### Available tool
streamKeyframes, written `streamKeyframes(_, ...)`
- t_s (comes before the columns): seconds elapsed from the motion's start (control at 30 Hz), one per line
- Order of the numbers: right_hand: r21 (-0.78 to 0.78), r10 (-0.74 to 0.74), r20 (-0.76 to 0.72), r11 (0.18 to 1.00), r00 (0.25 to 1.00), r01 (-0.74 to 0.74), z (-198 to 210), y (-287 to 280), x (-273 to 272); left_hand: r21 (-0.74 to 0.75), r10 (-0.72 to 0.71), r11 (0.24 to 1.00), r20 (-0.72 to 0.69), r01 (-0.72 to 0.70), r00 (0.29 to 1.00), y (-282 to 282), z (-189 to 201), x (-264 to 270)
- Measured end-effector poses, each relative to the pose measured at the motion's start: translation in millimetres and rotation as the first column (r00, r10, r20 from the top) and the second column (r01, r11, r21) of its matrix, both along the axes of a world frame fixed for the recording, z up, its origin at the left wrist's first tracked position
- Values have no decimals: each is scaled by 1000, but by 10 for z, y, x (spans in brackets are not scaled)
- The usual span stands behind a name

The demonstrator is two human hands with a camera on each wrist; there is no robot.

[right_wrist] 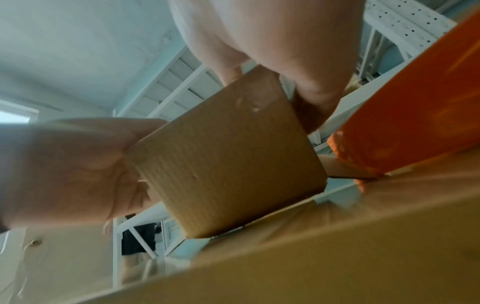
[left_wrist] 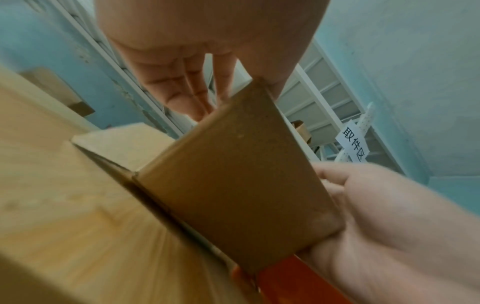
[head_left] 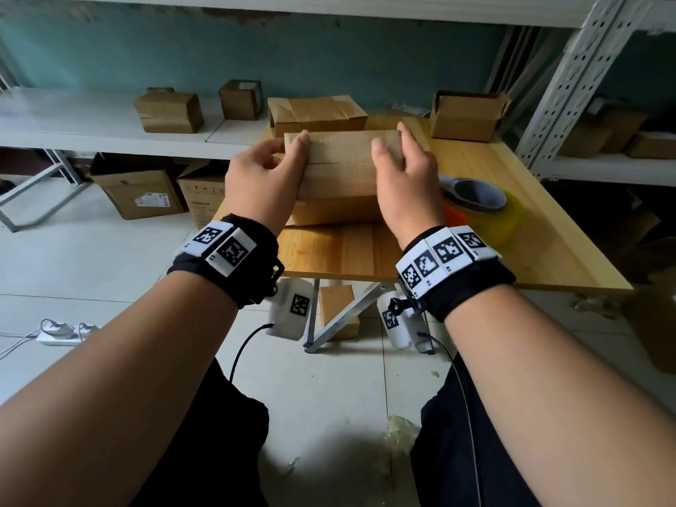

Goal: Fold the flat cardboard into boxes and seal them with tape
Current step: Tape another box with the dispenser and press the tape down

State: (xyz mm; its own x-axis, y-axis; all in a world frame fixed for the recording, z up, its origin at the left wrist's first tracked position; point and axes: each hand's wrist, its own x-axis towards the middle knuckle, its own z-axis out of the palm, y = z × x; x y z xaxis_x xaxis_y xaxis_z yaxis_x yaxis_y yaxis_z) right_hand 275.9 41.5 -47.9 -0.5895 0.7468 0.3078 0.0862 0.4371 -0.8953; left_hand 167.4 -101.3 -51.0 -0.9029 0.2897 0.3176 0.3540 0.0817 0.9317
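The left hand [head_left: 261, 181] grasps the left end of a folded cardboard box [head_left: 342, 166], thumb lying on its top face and the fingers wrapped round the end; from the left wrist view the fingers [left_wrist: 182, 86] run along the far side of the box [left_wrist: 233, 181]. The right hand [head_left: 406, 184] grasps the opposite end of the same box, thumb on top and fingers curled over the far right corner. Between the two thumbs a seam where the top flaps meet runs across the box. The box is raised just above the wooden surface [head_left: 351, 250], over a further piece of cardboard [head_left: 336, 212] lying directly beneath the hands.

Just to the right of the right hand sits a roll of clear yellowish tape [head_left: 508, 217] on an orange dispenser [head_left: 455, 215], with a grey handle part [head_left: 475, 193] on top; the dispenser shows as a broad orange shape [right_wrist: 415, 102] in the right wrist view. Beyond the hands, on the far edge of the surface, stands a taped box [head_left: 316, 113], and beyond the right hand an open-topped box [head_left: 466, 115]. Further left of the left hand, two small boxes [head_left: 168, 111] rest on a white shelf [head_left: 73, 118]. Below the left hand, larger cartons [head_left: 141, 193] stand on the floor.
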Motion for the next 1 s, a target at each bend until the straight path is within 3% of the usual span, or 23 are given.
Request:
streamKeyframes(0.13,-80,88,45,993,995,-84,-48,-8,-50,-9,-54,999,14,54,998,84,-57,6)
streamKeyframes(0.33,-226,197,24,956,980,-186,0,122,-46,103,-192,980,288,169,938,6,52,-127)
streamKeyframes(0.5,-291,245,33,930,969,-225,-9,130,-69,100,-186,982,312,162,932,32,48,-57)
streamKeyframes(0.63,-333,281,38,908,959,-253,47,169,-3,295,-436,892,370,342,820,19,46,-6)
streamKeyframes(0.7,-328,273,51,913,961,-242,69,160,37,307,-497,861,342,405,797,18,21,-9)
streamKeyframes(0.87,-201,139,-31,969,990,-142,46,80,73,262,-454,886,331,382,827,75,-34,-52)
streamKeyframes(1.0,-167,191,14,968,981,-186,11,88,48,214,-344,934,319,286,883,149,-66,-52)
